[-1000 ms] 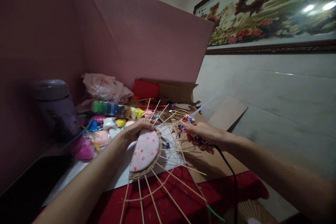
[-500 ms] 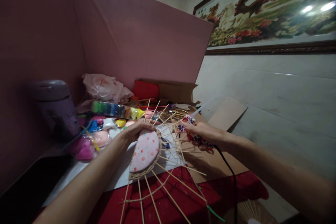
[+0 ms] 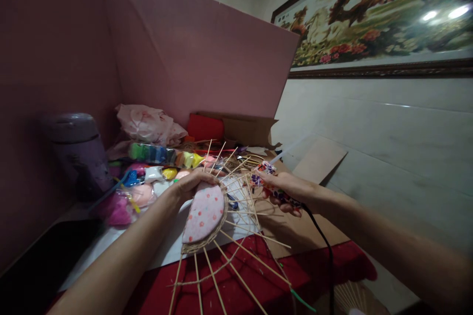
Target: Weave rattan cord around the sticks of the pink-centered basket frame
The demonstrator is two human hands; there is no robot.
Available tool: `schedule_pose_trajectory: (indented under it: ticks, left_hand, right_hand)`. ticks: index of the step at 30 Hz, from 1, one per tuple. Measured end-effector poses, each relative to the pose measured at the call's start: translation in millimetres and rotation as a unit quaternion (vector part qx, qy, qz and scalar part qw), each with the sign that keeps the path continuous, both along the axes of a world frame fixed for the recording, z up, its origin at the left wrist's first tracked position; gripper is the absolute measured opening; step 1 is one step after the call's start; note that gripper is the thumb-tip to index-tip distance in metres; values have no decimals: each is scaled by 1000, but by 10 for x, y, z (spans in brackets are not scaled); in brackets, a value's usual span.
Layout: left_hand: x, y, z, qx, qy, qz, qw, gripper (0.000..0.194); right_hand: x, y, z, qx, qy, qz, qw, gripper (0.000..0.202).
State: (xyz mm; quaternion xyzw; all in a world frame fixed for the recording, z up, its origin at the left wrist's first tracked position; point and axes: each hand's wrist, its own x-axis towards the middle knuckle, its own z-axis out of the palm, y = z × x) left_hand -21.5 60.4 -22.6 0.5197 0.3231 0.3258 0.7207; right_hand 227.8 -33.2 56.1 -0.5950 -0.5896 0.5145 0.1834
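My left hand [image 3: 197, 180] grips the upper edge of a half-round fan frame [image 3: 205, 214], its fingers partly hidden behind it. Pink cloth with red dots covers the fan's middle, twine edges it, and thin wooden sticks radiate outward. A strand of twine [image 3: 207, 275] crosses the lower sticks. In my right hand [image 3: 279, 189] is a patterned hot glue gun [image 3: 264, 172], its nozzle end near the sticks on the fan's right side. A clear glue stick [image 3: 288, 150] pokes out of its back, and a black cord [image 3: 321, 234] trails down from the handle.
Bags of coloured clay [image 3: 158, 153] and a lilac tumbler [image 3: 79, 152] stand at the left. Cardboard [image 3: 295, 236] and white paper lie over a red tablecloth [image 3: 155, 290]. Behind rises a pink panel [image 3: 199, 44]. Another stick fan [image 3: 356, 295] is low at the right.
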Motion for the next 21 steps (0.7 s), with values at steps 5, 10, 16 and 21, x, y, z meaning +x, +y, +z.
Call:
schedule_pose_trajectory:
  ticks: [5,10,16,21]
  left_hand:
    - [5,-6,11,-19,-11,-8,1000,47]
    - [-1,0,-4,-22,-29,-3,999,43]
    - [-50,9,-9,-21,-42,7,999,31]
    - [-150,70,-14,-17,-64,7,998,25]
  right_hand:
    - [2,-11,21,-13,14,-9,1000,57]
    - [75,-91,141,-42,89,-11,995,52]
    - [327,-133,242,9,183,-42,982,41]
    - [665,5,119,172,98,-104,975,42]
